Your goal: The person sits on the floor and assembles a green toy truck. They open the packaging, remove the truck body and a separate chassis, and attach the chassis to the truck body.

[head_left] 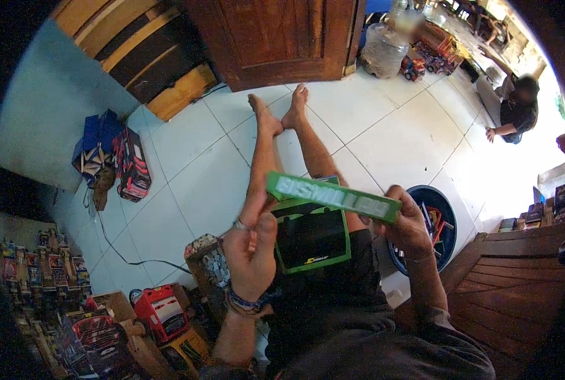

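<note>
My right hand (412, 231) grips one end of a long green strip (333, 195) with pale raised lettering, thumb and fingers pinching it. The strip slants over my lap, its far end free above my left hand. My left hand (252, 256) is closed with the thumb up, just below that end; what it holds, if anything, I cannot make out. On my thighs rests a black panel with a green border (314, 244), partly covered by the strip. More flat green pieces show behind the strip.
A dark blue tub (450, 206) of tools stands right of my legs. At lower left are a box of small grey pieces (211, 266), a red toy truck cab (162, 311) and many model parts. A red-black toy body (130, 163) sits left. Another person (517, 111) crouches far right.
</note>
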`<state>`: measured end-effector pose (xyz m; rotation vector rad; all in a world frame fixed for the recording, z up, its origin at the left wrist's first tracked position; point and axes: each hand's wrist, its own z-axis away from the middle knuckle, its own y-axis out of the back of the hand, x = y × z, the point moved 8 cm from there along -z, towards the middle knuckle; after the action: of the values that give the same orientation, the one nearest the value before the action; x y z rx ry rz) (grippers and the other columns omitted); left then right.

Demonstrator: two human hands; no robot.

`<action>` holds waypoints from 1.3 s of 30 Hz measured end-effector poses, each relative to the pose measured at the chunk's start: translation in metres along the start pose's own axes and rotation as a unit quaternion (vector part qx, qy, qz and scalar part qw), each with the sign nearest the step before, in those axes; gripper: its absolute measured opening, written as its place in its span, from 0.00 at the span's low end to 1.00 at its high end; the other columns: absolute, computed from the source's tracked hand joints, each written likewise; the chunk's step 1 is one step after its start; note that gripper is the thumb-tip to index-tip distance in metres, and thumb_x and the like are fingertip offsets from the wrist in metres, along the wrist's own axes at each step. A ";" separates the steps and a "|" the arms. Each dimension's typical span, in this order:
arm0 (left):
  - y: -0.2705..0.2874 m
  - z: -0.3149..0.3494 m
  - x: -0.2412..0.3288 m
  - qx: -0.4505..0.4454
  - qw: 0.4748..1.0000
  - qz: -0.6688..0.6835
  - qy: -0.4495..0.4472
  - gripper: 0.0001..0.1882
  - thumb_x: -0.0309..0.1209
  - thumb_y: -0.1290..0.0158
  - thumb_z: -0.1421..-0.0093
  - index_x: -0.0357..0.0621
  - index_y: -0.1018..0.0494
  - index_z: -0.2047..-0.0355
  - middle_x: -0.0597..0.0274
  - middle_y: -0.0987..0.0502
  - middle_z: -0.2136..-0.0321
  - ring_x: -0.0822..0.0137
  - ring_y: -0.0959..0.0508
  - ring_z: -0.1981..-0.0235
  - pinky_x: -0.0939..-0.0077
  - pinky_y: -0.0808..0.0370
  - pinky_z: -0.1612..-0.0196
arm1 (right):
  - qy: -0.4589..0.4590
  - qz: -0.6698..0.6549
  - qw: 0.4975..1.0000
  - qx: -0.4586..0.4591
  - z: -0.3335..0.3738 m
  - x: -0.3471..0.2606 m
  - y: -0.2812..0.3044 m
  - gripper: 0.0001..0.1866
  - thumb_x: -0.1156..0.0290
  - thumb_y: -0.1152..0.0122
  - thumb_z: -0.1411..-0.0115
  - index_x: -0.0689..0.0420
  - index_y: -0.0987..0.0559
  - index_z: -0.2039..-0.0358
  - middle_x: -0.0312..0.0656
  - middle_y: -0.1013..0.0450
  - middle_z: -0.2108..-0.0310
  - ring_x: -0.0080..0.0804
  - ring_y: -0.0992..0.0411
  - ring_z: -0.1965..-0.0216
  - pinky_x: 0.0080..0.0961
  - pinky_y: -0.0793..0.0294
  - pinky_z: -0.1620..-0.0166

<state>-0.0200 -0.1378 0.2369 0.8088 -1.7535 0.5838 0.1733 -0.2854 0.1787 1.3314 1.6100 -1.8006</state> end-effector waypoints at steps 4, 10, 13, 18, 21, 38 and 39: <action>0.010 0.009 0.009 0.090 0.996 -0.017 -0.009 0.30 0.41 0.51 0.30 0.35 0.41 0.35 0.50 0.36 0.37 0.62 0.35 0.37 0.63 0.32 0.38 | 0.037 0.171 0.984 0.024 -0.008 -0.004 -0.034 0.08 0.69 0.36 0.38 0.60 0.23 0.62 0.42 0.21 0.65 0.29 0.22 0.63 0.26 0.23 0.57; -0.025 0.053 0.016 -0.038 0.990 0.121 0.058 0.36 0.24 0.41 0.38 0.36 0.45 0.33 0.48 0.30 0.43 0.64 0.27 0.44 0.69 0.28 0.42 | 0.226 0.484 0.843 -0.070 0.028 0.016 -0.111 0.18 0.75 0.30 0.51 0.52 0.18 0.57 0.37 0.19 0.59 0.34 0.21 0.69 0.30 0.23 0.64; -0.017 0.068 -0.002 -0.033 0.987 0.090 0.129 0.30 0.18 0.47 0.36 0.36 0.45 0.35 0.47 0.28 0.45 0.65 0.26 0.45 0.72 0.28 0.42 | 0.174 0.586 0.785 -0.106 0.047 0.033 -0.112 0.20 0.72 0.27 0.52 0.51 0.18 0.56 0.37 0.19 0.59 0.29 0.21 0.70 0.29 0.24 0.65; 0.013 0.078 -0.019 -0.104 0.986 0.007 0.133 0.20 0.19 0.47 0.36 0.37 0.37 0.45 0.47 0.26 0.47 0.63 0.27 0.44 0.69 0.29 0.41 | 0.102 0.592 0.789 0.130 0.051 -0.014 -0.038 0.27 0.71 0.24 0.54 0.59 0.21 0.51 0.41 0.20 0.61 0.36 0.22 0.59 0.28 0.24 0.59; 0.018 0.073 -0.029 -0.157 0.982 -0.030 0.095 0.19 0.19 0.45 0.38 0.40 0.35 0.47 0.48 0.26 0.48 0.57 0.26 0.44 0.65 0.29 0.42 | 0.010 0.591 0.800 0.106 0.039 -0.011 -0.019 0.31 0.74 0.26 0.53 0.59 0.24 0.47 0.44 0.23 0.55 0.38 0.24 0.52 0.30 0.25 0.54; 0.036 0.058 -0.063 0.000 0.967 -0.250 0.040 0.26 0.26 0.29 0.55 0.44 0.20 0.53 0.56 0.22 0.58 0.62 0.21 0.58 0.70 0.23 0.55 | 0.018 0.626 0.778 0.035 0.034 0.025 -0.006 0.22 0.76 0.37 0.43 0.53 0.23 0.46 0.43 0.23 0.54 0.45 0.24 0.58 0.37 0.25 0.54; 0.036 0.062 -0.065 0.006 0.969 -0.243 0.047 0.26 0.26 0.29 0.55 0.44 0.20 0.53 0.56 0.22 0.58 0.62 0.21 0.58 0.70 0.23 0.56 | 0.014 0.620 0.783 0.042 0.034 0.026 -0.004 0.22 0.76 0.37 0.43 0.53 0.24 0.46 0.43 0.22 0.54 0.44 0.24 0.59 0.37 0.25 0.55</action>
<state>-0.0727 -0.1435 0.1554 1.1524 -1.3954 0.2951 0.1443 -0.3079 0.1555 1.7828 0.3145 -0.9625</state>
